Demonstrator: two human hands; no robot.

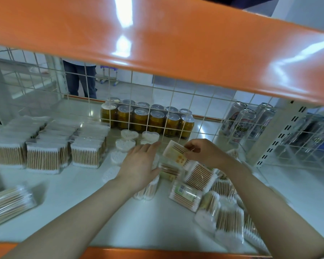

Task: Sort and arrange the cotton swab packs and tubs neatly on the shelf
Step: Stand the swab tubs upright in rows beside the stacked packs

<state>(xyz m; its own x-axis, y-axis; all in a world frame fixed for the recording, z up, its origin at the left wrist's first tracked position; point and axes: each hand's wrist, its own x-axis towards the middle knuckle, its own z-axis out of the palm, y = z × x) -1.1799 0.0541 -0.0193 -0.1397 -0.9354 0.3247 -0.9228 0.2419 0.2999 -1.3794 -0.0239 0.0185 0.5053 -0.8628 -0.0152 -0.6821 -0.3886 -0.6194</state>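
Right hand (204,153) pinches one swab pack (176,153) above the shelf (82,186), mid-right. Left hand (140,165), fingers straight, rests over tubs (148,187).

two bare forearms (no sleeves, no rings)

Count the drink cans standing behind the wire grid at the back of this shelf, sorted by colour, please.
gold cans: 12, in two rows of 6
silver cans: 4 that show, at the right
Total: 16
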